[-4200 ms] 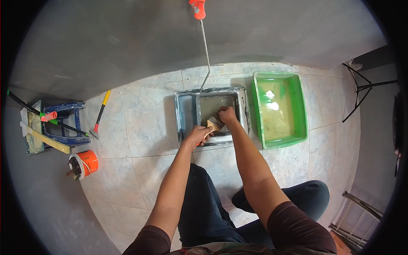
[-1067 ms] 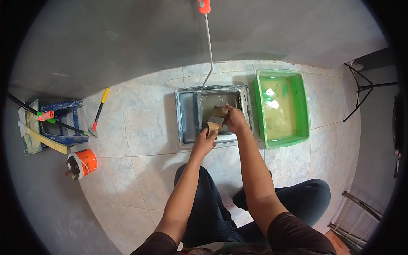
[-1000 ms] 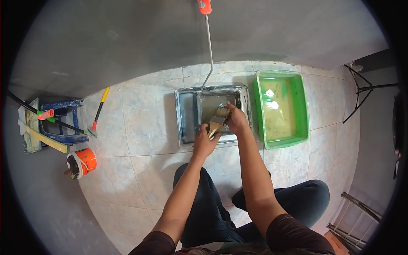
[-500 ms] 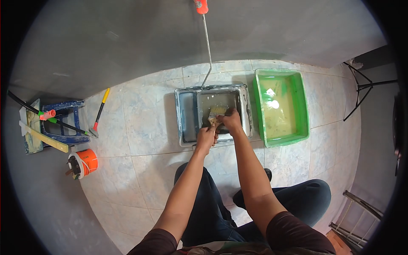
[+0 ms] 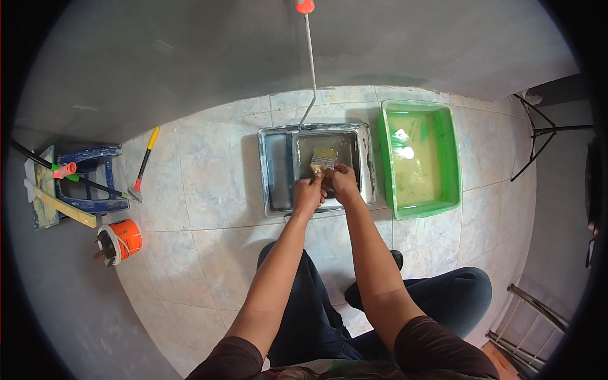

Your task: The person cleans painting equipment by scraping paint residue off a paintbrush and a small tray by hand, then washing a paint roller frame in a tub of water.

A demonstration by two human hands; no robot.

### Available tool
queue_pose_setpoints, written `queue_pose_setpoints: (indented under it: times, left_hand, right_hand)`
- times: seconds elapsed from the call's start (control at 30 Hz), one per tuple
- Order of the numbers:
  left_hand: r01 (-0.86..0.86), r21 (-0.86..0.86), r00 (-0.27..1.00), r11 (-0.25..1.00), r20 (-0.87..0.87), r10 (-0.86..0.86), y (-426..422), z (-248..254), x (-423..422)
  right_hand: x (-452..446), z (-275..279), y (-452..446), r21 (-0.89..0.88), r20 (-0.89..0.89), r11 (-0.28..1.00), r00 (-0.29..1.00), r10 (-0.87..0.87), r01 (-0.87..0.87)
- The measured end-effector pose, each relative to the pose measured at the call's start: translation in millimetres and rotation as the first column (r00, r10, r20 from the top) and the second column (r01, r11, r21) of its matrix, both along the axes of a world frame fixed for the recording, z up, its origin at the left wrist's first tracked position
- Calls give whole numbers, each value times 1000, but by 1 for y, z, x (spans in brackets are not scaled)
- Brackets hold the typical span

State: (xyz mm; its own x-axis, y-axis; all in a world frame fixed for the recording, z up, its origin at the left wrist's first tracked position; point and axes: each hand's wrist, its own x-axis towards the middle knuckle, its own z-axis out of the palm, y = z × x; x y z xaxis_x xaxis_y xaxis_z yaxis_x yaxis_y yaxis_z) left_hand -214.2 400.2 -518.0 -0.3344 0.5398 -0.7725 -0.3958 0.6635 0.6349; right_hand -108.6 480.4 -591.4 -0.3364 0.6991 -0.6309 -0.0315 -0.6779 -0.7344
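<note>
Over the dark liquid in the paint tray [image 5: 277, 206] I hold a flat paintbrush [image 5: 322, 161], its pale bristles pointing away from me. My left hand [image 5: 308, 195] is closed round the brush handle. At the brush's right side, my right hand [image 5: 342, 182] has its fingers pinched at the metal band and handle. The hands are close together. The tray has a narrow bluish compartment on its left and a larger one on its right, under the brush.
A green basin [image 5: 453, 183] of cloudy liquid stands right of the tray. A roller frame [image 5: 311, 63] leans from the tray to the wall. At left are a blue stool [image 5: 95, 205], a yellow-handled scraper [image 5: 147, 158] and an orange bucket [image 5: 130, 238]. Black stand legs [image 5: 538, 131] are at right.
The brush has turned from slanting up-right, with its bristles now pointing away. My right hand has shifted down from the bristles toward the metal band and handle.
</note>
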Motion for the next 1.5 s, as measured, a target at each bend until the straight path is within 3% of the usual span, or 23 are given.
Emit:
queue_pose_setpoints:
  times: [0.07,0.1,0.17,0.3,0.37,0.5,0.6,0.67,0.7,0.8,0.83,0.9,1.03,1.1,1.13,1.2,1.23,1.27,1.33,1.4,1.43,1.47,1.5]
  left_hand:
    - [10,-26,998,1000,-59,-11,3,-1,2]
    - [9,-27,998,1000,-60,-11,4,-2,1]
    - [81,-67,989,994,-122,-88,6,-6,1]
    - [117,-24,978,993,-169,-119,7,-13,0]
    - [98,-37,982,994,-160,-103,9,-7,1]
    - [119,-135,985,984,-111,-134,21,1,0]
    - [132,-161,985,978,-85,-147,25,0,-3]
    - [180,-174,963,968,-170,-209,25,0,-6]
    - [179,-171,962,969,-176,-209,24,2,-9]
    - [152,-20,979,988,-133,-153,5,9,-18]
    - [180,1,976,984,-122,-178,-5,13,-18]
    - [207,6,974,978,-96,-206,-21,31,-16]
    - [167,9,985,986,-52,-166,-42,31,-15]
    - [155,33,987,987,-47,-154,-45,25,-16]
    - [153,34,987,988,-48,-151,-46,23,-16]
    - [170,26,981,985,-95,-167,-46,22,-16]
    - [170,28,981,985,-96,-167,-46,22,-17]
    - [101,25,991,995,-89,-99,-47,23,-19]
    - [32,27,996,999,-79,-30,-44,27,-20]
    - [42,21,996,999,-73,-41,-39,37,-22]
    - [43,22,996,999,-73,-42,-38,36,-20]
    - [80,36,994,996,-82,-77,-37,35,-16]
    - [117,49,989,992,-92,-112,-37,33,-15]
  right_hand:
    - [-8,1,-1,82,263,995,964,37,-60]
    - [-11,2,-3,81,261,995,965,37,-60]
    - [-13,0,-9,221,454,974,889,-66,-41]
    - [-5,-28,0,189,451,981,891,-47,-44]
    - [-1,-31,7,24,214,1000,977,-15,10]
    - [8,-22,11,-1,185,999,982,35,-35]
    - [-2,-17,13,-35,295,999,955,3,8]
    - [-9,-12,13,197,720,965,693,-23,-172]
    - [-11,-10,16,203,717,964,697,-27,-171]
    - [-14,-7,22,102,315,993,946,-80,50]
    - [-12,-3,24,101,315,993,946,-82,52]
    - [-10,18,30,-175,-94,982,992,-84,66]
    - [-18,20,26,-83,80,996,996,26,-20]
    - [-28,48,18,251,584,940,811,45,-233]
    - [-28,49,20,253,583,939,811,46,-235]
    - [-23,30,26,118,602,927,768,219,-356]
    - [-14,-7,28,119,602,927,768,218,-356]
    - [-2,-62,28,348,360,847,891,276,-403]
    - [2,-67,31,569,108,737,921,373,-365]
    - [-7,2,28,82,-18,985,988,152,-150]
    - [-8,3,29,135,111,971,976,186,-200]
    - [-8,2,28,134,110,971,977,185,-199]
    - [-8,0,27,250,308,929,932,190,-271]
